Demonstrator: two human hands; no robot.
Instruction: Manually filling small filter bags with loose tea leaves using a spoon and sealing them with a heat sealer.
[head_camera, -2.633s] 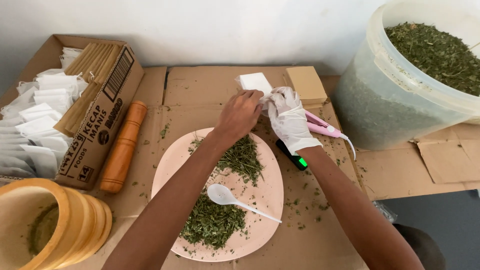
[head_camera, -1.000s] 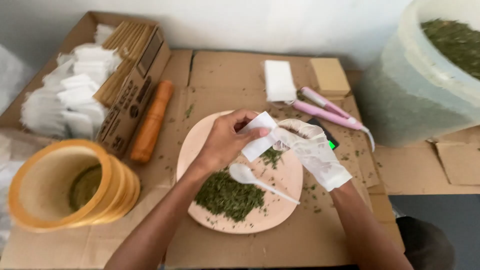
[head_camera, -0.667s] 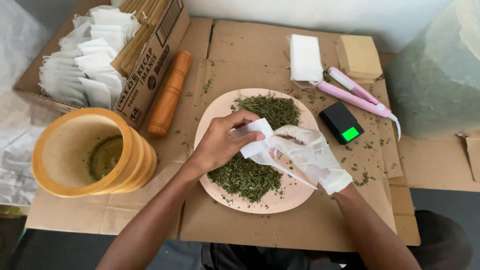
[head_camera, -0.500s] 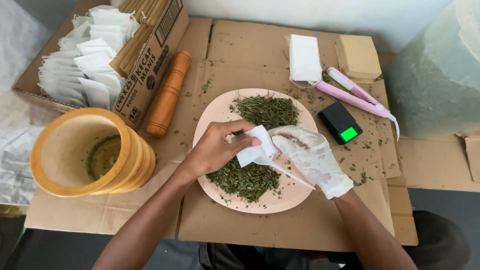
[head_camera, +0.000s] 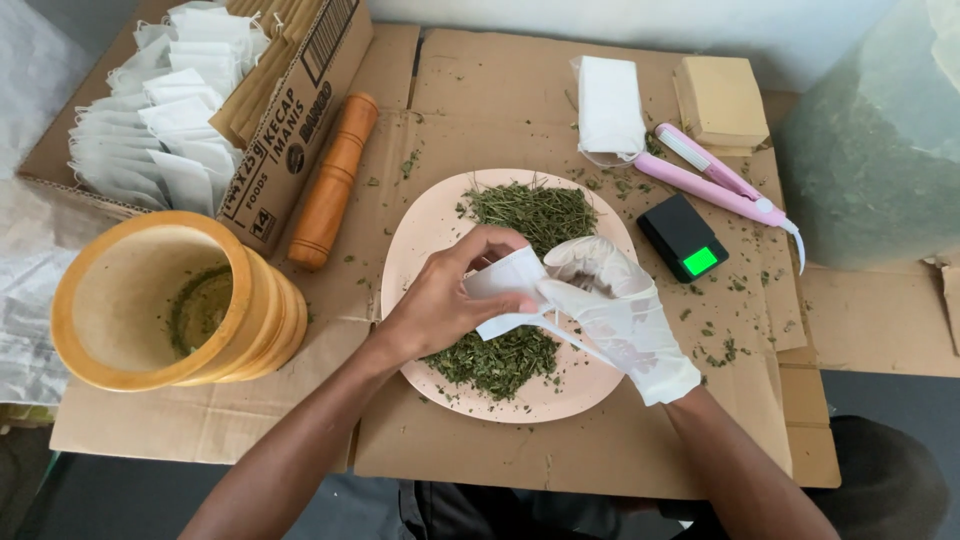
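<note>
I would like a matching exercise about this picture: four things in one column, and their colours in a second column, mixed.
Things:
1. plate
2. wooden mortar
3. small scale
4. sachet held by the left hand and gloved right hand

Colours:
A. black
B. white
C. pale pink
D. yellow-brown

Pairs: 1-C, 2-D, 3-A, 4-B

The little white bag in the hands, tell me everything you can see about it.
The small white bag is flat, roughly rectangular and looks like thin filter paper. It is held tilted above the pink plate, over the dried green leaves. The bare left hand pinches its left side, and the gloved right hand grips its right edge. Whether it holds anything cannot be told.
</note>
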